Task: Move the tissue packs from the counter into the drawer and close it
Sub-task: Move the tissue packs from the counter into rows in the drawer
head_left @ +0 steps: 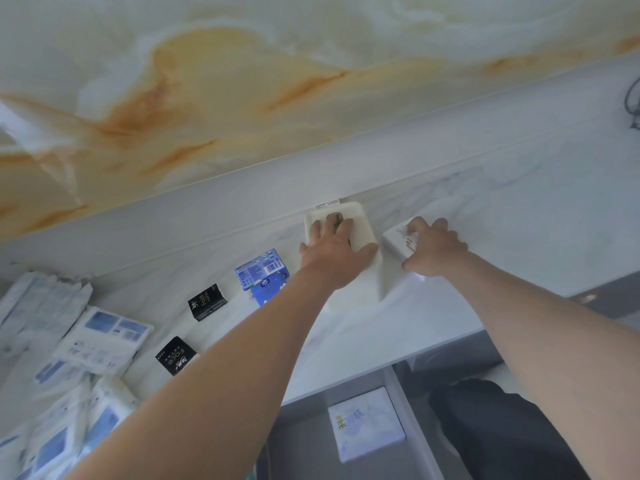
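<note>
Both arms stretch out to the back of the pale marble desk (433,306). The left hand (334,251) lies palm-down on a cream-white tissue pack (360,216) near the back edge, fingers spread across its top, a flat grip pressing on it rather than closing round it. Just beside it, the right hand (434,247) covers a smaller white pack (396,239), fingers curled over its far side, thumb at the near edge, a closing grip on that pack. Left of the hands sit a blue pack (265,271) and two small black packs, one further back (207,302), one nearer (175,355), all apart on the desk. Larger blue-and-white wrapped packs (104,337) pile up at the far left. Below the desk edge the grey drawer (403,393) stands open, and one white pack with a faint blue print (367,424) lies flat inside.
</note>
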`<action>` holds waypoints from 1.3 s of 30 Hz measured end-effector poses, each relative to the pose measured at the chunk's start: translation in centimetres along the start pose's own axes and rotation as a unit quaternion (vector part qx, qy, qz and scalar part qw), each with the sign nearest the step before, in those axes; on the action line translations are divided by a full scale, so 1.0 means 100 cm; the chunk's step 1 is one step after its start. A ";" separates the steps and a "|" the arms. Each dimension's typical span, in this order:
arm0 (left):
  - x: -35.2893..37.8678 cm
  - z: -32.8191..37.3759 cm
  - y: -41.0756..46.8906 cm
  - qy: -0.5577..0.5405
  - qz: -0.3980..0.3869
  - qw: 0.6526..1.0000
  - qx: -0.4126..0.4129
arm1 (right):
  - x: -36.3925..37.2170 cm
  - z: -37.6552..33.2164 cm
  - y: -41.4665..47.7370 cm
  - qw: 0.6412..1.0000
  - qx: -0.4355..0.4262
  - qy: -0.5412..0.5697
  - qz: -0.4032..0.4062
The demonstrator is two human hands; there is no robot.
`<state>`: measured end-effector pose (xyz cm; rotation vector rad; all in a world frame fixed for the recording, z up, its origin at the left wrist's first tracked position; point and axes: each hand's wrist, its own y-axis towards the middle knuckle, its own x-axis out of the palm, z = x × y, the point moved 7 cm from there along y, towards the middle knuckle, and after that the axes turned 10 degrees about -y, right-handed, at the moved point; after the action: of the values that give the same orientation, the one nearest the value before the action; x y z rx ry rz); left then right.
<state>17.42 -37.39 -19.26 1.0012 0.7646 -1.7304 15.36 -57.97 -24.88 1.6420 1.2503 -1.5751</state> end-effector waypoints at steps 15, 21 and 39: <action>-0.110 -0.020 -0.035 0.070 0.209 0.960 0.174 | -0.079 -0.156 -0.087 0.901 -0.267 0.325 0.105; -0.122 -0.108 -0.058 0.164 0.178 0.970 0.034 | -0.018 -0.206 -0.087 0.927 -0.250 0.276 -0.050; -0.123 -0.202 -0.025 0.169 0.258 0.951 -0.013 | 0.020 -0.247 0.021 0.976 -0.100 -0.170 0.087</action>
<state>23.27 -14.35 -17.73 1.3609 0.6579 -1.1110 28.43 -36.86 -23.03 1.2558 1.0175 -1.4927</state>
